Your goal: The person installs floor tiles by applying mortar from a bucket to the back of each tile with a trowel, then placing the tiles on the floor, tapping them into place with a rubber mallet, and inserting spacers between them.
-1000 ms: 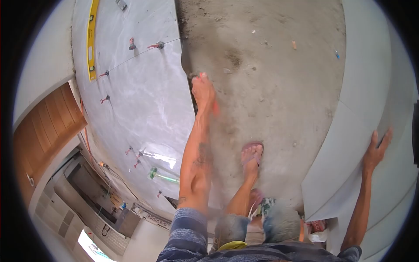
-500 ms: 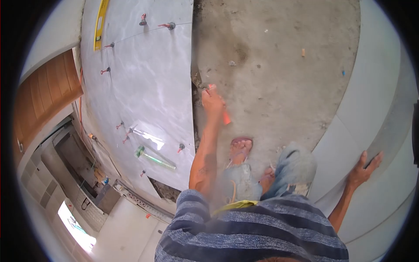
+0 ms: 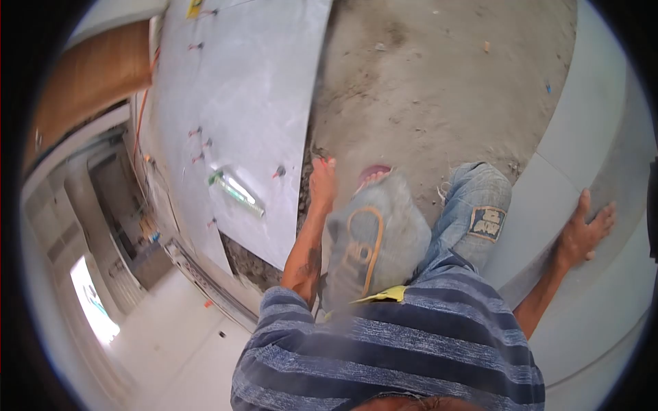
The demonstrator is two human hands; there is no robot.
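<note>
My left hand (image 3: 323, 183) is closed around an orange-red handled tool (image 3: 331, 162), of which only a small part shows. It is beside the edge of the grey tiles (image 3: 264, 103), over the strip of rough mortar (image 3: 306, 161). My right hand (image 3: 586, 229) lies with its fingers spread on the pale tiled surface at the right. A green-ended clear tube (image 3: 236, 193) rests on the grey tiles, with several red and black tile clips (image 3: 279, 172) around it.
Bare, dusty concrete (image 3: 445, 89) stretches ahead of my knees. A yellow level (image 3: 195, 8) is at the upper left. Below the tiles runs a metal rail (image 3: 205, 281). A wooden door (image 3: 96, 82) stands at the far left.
My view has shifted, and my left knee has come up nearer the tile edge. My left hand has moved back along that edge, its tool now mostly hidden. My right hand stays on the tiled surface.
</note>
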